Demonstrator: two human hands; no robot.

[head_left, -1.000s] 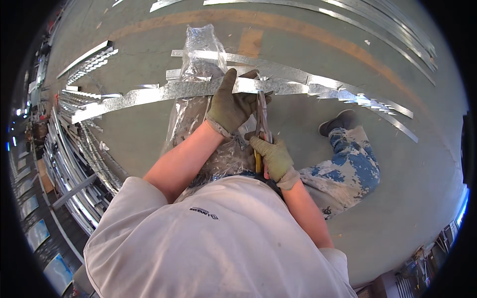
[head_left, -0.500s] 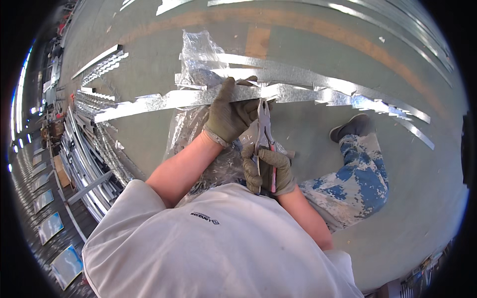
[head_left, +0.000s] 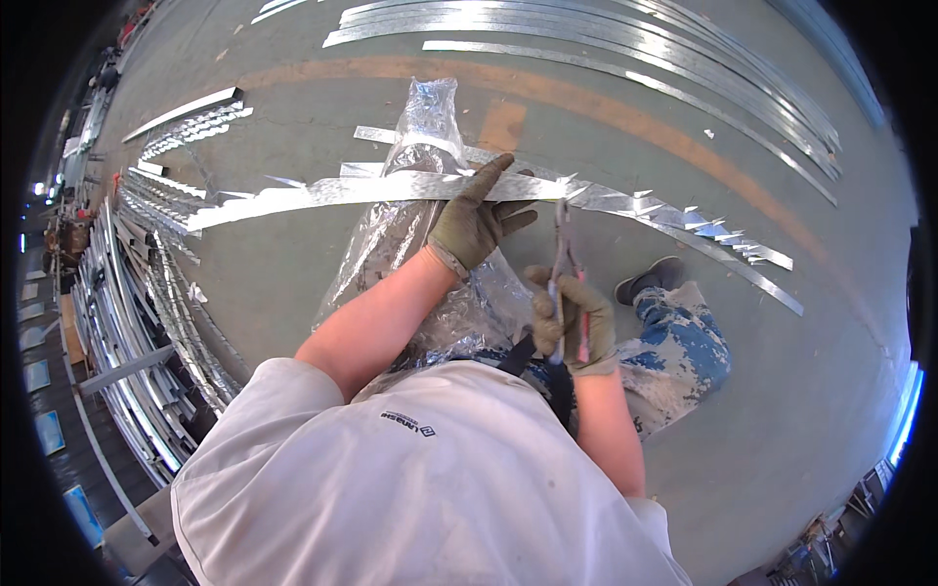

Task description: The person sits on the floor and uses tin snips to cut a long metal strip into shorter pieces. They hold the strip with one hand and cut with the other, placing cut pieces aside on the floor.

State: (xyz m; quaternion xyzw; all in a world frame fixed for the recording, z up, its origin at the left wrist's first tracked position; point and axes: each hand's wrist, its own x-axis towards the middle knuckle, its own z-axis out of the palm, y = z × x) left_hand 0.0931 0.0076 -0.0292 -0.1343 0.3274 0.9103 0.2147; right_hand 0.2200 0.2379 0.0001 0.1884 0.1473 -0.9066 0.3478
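Note:
A long, shiny metal strip with jagged, cut tabs toward its right end runs across in front of me, over clear plastic wrapping. My left hand, in an olive work glove, is at the strip's middle. Its thumb crosses the metal and its other fingers are stretched apart. Closed around the red and blue handles of a pair of pliers is my gloved right hand. The pliers' jaws point upward by the strip's near edge; whether they touch it I cannot tell.
Several long metal strips lie on the floor at the far side. Metal profiles are stacked at the left, near zigzag-edged pieces. My shoe and camouflage trouser leg are at the right.
My right hand has drawn the pliers right and slightly nearer to me. My left hand has shifted right along the strip, its fingers spreading wider. The whole view has shifted a little.

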